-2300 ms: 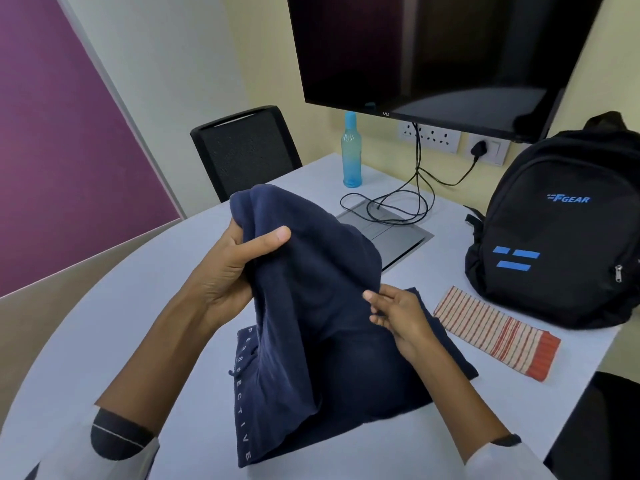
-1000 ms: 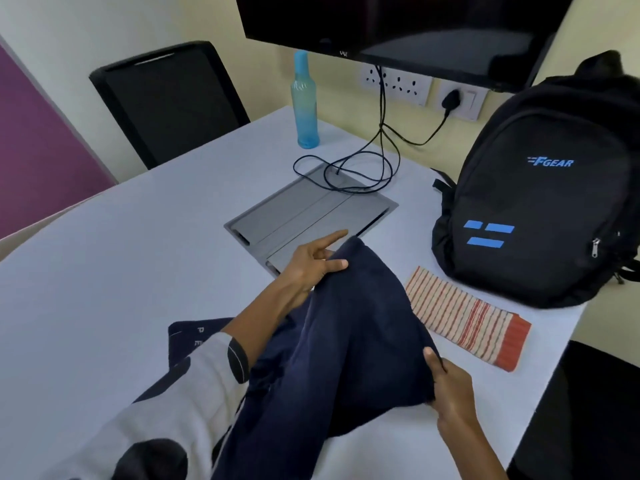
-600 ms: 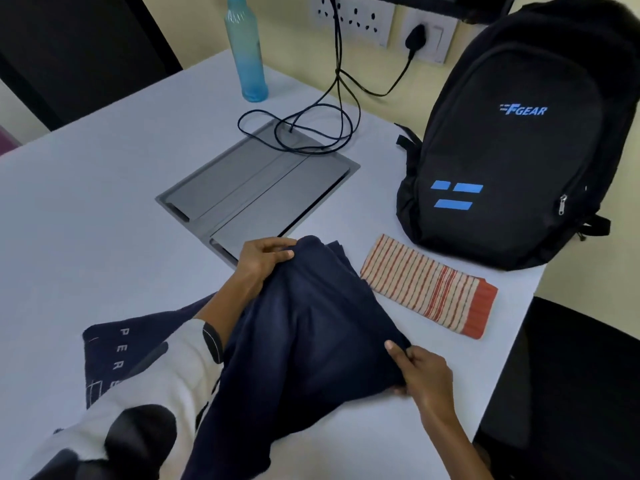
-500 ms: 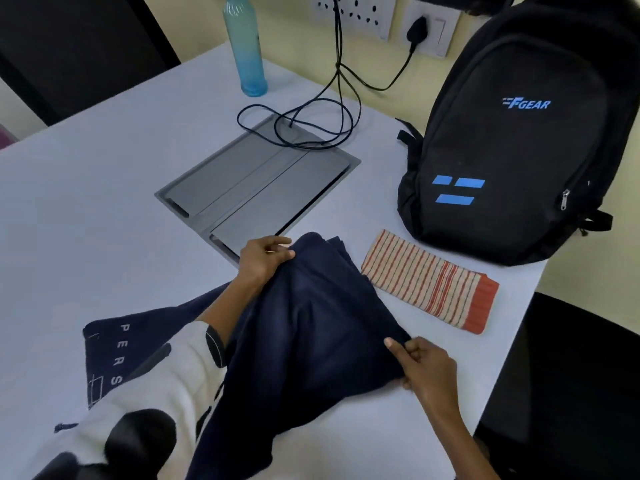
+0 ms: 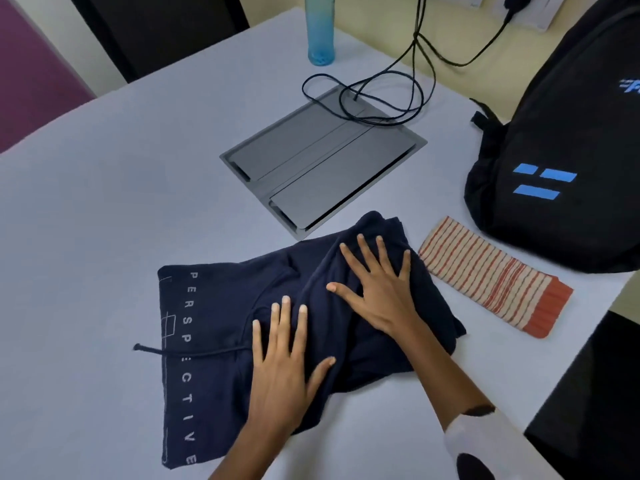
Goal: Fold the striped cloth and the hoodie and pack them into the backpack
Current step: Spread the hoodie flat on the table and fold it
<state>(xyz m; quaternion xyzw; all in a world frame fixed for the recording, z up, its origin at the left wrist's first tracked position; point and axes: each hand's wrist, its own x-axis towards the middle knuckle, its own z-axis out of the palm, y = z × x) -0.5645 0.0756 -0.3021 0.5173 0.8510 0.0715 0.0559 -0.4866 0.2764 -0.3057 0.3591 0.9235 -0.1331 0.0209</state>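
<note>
The navy hoodie [image 5: 214, 306] lies folded on the white table [image 5: 104, 202], its "PERSPECTIVE" print along the left edge and a drawstring trailing left. My left hand [image 5: 280, 358] presses flat on its middle with fingers spread. My right hand [image 5: 377, 289] lies flat on the folded-over right part. Just right of the hoodie lies the folded striped cloth [image 5: 491, 275], cream with orange stripes and an orange end. Behind it the black backpack [image 5: 554, 133] with blue marks stands upright, its zip shut as far as I can see.
A grey cable hatch [image 5: 322, 161] is set into the table beyond the hoodie, with black cables [image 5: 381, 95] looped on it. A blue bottle [image 5: 320, 29] stands at the far edge. Black chairs sit at the far left [image 5: 156, 22] and at the right [image 5: 588, 375].
Both hands held the hoodie's upper part and brought it down over the rest. They have let go and now lie flat on the folded hoodie.
</note>
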